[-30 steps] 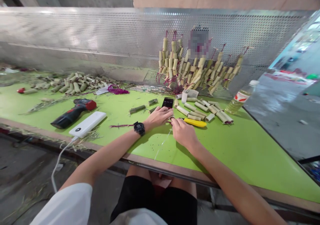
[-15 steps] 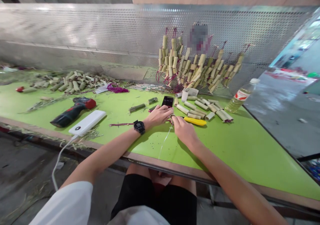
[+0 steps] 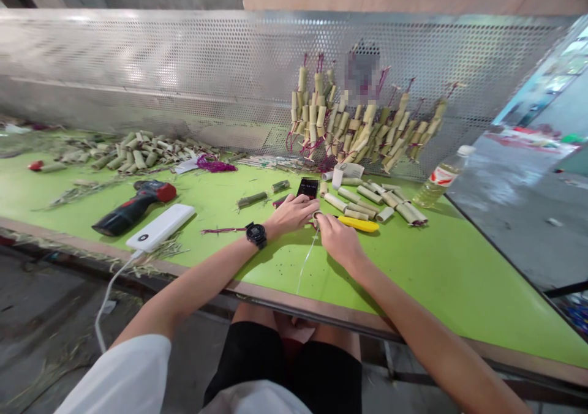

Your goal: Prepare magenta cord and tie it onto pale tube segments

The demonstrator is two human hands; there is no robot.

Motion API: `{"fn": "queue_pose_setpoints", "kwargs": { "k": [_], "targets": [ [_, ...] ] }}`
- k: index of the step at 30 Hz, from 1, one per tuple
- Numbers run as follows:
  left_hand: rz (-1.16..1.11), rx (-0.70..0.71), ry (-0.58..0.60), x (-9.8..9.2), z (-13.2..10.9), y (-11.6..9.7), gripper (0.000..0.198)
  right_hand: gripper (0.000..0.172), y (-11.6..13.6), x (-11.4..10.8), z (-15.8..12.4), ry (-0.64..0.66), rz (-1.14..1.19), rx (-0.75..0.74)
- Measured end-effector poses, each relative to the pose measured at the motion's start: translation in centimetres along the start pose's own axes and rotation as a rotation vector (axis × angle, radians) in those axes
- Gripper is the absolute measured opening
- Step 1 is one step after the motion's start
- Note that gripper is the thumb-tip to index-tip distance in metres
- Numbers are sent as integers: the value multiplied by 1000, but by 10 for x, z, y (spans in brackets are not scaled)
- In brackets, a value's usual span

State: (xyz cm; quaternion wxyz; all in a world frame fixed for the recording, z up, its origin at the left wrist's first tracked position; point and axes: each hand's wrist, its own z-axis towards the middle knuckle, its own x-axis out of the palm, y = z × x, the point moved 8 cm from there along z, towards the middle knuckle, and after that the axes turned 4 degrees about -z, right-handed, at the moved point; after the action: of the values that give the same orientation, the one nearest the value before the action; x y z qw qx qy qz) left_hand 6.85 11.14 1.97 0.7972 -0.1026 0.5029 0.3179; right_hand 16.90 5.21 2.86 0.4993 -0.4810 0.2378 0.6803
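Note:
My left hand, with a black watch on its wrist, and my right hand meet over the green table. Between their fingertips is a short bamboo tube, its round end partly showing; both hands are closed on it. A thin clear line runs from the tube toward the table's front edge. A yellow utility knife lies just right of my right fingers. Beyond my left fingers sits a dark phone. Purple cord extends left of the watch. My fingers hide much of the tube.
Cut bamboo pieces lie at right, near an oil-coloured bottle. Strung bamboo bundles lean on the perforated metal panel. Leftward are a cordless drill, a white power bank and a bamboo pile.
The clear line's lower end has shifted slightly right. Both hands stay practically in place on the bamboo tube.

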Motion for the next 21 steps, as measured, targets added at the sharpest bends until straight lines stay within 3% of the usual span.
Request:
{"fn": "queue_pose_setpoints", "kwargs": {
  "k": [21],
  "targets": [
    [-16,-4,23,2,0,2,30,36,-1,-7,-4,-152,32,-31]
  ]
}}
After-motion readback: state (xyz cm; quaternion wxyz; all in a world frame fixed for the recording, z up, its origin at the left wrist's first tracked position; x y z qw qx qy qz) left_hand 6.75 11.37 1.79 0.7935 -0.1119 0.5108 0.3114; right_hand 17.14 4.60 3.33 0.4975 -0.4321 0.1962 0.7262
